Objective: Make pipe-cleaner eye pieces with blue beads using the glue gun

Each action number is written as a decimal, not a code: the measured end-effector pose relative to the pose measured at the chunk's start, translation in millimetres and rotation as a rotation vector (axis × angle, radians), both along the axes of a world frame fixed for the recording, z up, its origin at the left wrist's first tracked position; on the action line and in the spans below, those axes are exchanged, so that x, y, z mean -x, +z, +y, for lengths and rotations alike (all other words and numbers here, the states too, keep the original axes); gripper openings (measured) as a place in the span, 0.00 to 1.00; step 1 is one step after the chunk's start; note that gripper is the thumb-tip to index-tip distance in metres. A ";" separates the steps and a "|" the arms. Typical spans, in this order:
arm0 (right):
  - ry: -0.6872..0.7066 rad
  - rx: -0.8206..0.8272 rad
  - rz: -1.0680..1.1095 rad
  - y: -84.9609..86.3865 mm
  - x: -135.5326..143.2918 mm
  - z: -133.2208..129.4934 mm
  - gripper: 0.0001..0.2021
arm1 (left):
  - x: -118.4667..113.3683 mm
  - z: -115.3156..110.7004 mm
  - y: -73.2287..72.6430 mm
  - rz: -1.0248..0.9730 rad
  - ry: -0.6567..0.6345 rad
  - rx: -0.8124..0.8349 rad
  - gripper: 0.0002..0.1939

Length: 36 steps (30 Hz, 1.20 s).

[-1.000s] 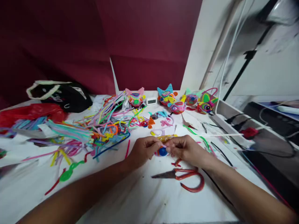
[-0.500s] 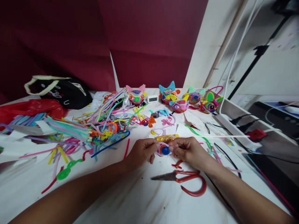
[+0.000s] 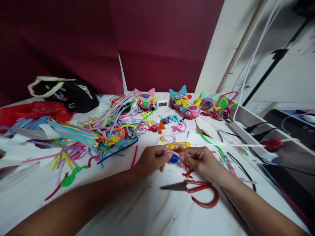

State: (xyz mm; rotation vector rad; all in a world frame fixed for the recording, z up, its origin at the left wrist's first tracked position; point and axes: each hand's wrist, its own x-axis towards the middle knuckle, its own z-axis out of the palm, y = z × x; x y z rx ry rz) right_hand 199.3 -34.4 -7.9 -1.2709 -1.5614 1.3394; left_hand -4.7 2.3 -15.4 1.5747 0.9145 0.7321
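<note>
- Grip on both sides is pinching: left hand [image 3: 152, 160] and right hand [image 3: 203, 160] each press a lilac strip [image 3: 173, 152] between thumb and fingers.
- That strip bows between them over the counter [image 3: 133, 216], beside a blue disc [image 3: 174, 159].
- Uneven pulling could spring it loose, perhaps dropping it near the scissors [image 3: 183, 186].

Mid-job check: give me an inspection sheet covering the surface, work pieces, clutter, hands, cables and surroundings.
Surface: white table, dark marks near the front.
Job's things: small blue-centred piece, held between the hands.
Clutter: pipe cleaners heaped at left; yellow tube just beyond the hands; orange-handled scissors lying nearer the person.
Hands: left hand and right hand both pinch the piece.
Cables: black cable on the table, right of the right hand.
Surroundings: dark red backdrop; black bag at back left.
</note>
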 end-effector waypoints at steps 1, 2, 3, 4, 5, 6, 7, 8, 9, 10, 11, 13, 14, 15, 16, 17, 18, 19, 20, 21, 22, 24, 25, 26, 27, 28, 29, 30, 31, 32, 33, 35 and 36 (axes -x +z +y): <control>-0.004 0.002 0.002 -0.2 1.1 -0.5 0.14 | 0.0 0.1 -1.8 0.000 0.005 -0.003 0.12; -0.007 0.004 0.002 -0.2 2.1 -1.0 0.14 | 0.1 0.3 -3.6 -0.002 0.009 -0.009 0.11; -0.009 0.005 -0.002 0.1 3.0 -1.4 0.15 | 0.1 0.6 -5.4 -0.008 0.011 -0.014 0.11; -0.008 0.006 -0.007 0.7 3.7 -1.7 0.15 | 0.2 0.8 -6.8 -0.013 0.008 -0.014 0.11; -0.006 0.007 -0.008 1.6 4.2 -2.0 0.16 | 0.2 1.0 -7.7 -0.018 0.005 -0.009 0.11; -0.001 0.008 -0.009 2.9 4.2 -2.1 0.16 | 0.1 1.2 -8.0 -0.022 0.002 0.002 0.11; 0.005 0.009 -0.008 4.6 3.7 -2.2 0.17 | 0.0 1.3 -7.5 -0.027 0.005 0.017 0.11; 0.009 0.006 -0.014 6.6 2.5 -2.3 0.18 | -0.1 1.5 -6.4 -0.035 0.011 0.038 0.12; 0.004 -0.009 -0.044 8.8 0.6 -2.3 0.19 | -0.1 1.8 -4.8 -0.042 0.018 0.063 0.12; -0.016 -0.041 -0.104 11.1 -2.1 -2.2 0.20 | 0.0 2.3 -2.9 -0.050 0.026 0.089 0.13; -0.048 -0.089 -0.193 13.2 -5.3 -2.1 0.20 | 0.4 2.9 -0.8 -0.061 0.038 0.114 0.14; -0.127 -0.212 -0.424 16.3 -12.8 -1.6 0.19 | 1.6 5.2 3.2 -0.097 0.069 0.146 0.15; -0.160 -0.278 -0.549 17.0 -16.5 -1.1 0.18 | 2.6 6.7 5.0 -0.120 0.090 0.152 0.16; -0.185 -0.333 -0.672 17.2 -19.8 -0.5 0.16 | 3.6 8.5 6.6 -0.143 0.114 0.154 0.16; -0.201 -0.371 -0.795 17.0 -22.6 0.2 0.14 | 4.9 10.5 8.0 -0.165 0.136 0.152 0.16; -0.208 -0.391 -0.919 16.6 -24.7 1.1 0.13 | 6.2 12.7 9.3 -0.185 0.156 0.148 0.16; -0.209 -0.392 -1.031 16.0 -26.2 2.0 0.13 | 7.5 14.9 10.5 -0.201 0.169 0.147 0.16; -0.200 -0.377 -1.117 15.5 -27.0 3.0 0.13 | 8.8 17.1 11.5 -0.214 0.177 0.149 0.16; -0.183 -0.351 -1.167 15.1 -27.1 4.0 0.13 | 10.0 19.2 12.5 -0.226 0.186 0.154 0.17; -0.163 -0.322 -1.177 14.7 -26.7 4.8 0.13 | 11.1 21.1 13.3 -0.237 0.194 0.162 0.17; -0.144 -0.292 -1.157 14.3 -25.8 5.6 0.12 | 12.0 22.8 13.9 -0.247 0.204 0.171 0.17; -0.123 -0.226 -1.094 13.1 -23.0 6.6 0.11 | 13.4 25.8 14.5 -0.261 0.226 0.189 0.18; -0.122 -0.194 -1.073 12.3 -21.3 6.8 0.11 | 13.8 27.2 14.4 -0.270 0.238 0.194 0.18; -0.124 -0.167 -1.063 11.4 -19.5 6.9 0.11 | 14.2 28.4 14.1 -0.280 0.247 0.198 0.18; -0.126 -0.147 -1.061 10.4 -17.8 7.0 0.10 | 14.5 29.6 13.7 -0.289 0.254 0.201 0.18; -0.128 -0.133 -1.060 9.3 -16.4 7.1 0.10 | 14.8 30.7 13.1 -0.297 0.262 0.203 0.18; -0.132 -0.121 -1.055 8.2 -15.3 7.3 0.11 | 15.1 31.7 12.4 -0.307 0.267 0.209 0.19; -0.134 -0.109 -1.045 7.0 -14.5 7.7 0.11 | 15.3 32.6 11.7 -0.320 0.270 0.214 0.19; -0.134 -0.096 -1.031 5.8 -14.2 8.4 0.12 | 15.6 33.3 11.1 -0.335 0.271 0.220 0.19; -0.135 -0.081 -1.015 4.4 -14.3 9.2 0.12 | 15.8 33.9 10.5 -0.352 0.273 0.226 0.19; -0.137 -0.068 -0.995 3.0 -14.7 10.3 0.13 | 16.0 34.4 9.9 -0.367 0.275 0.232 0.19; -0.145 -0.054 -0.952 0.0 -16.6 12.7 0.13 | 16.6 35.4 8.7 -0.389 0.276 0.238 0.19; -0.152 -0.050 -0.931 -1.4 -17.9 13.8 0.13 | 16.9 36.0 7.9 -0.394 0.275 0.240 0.19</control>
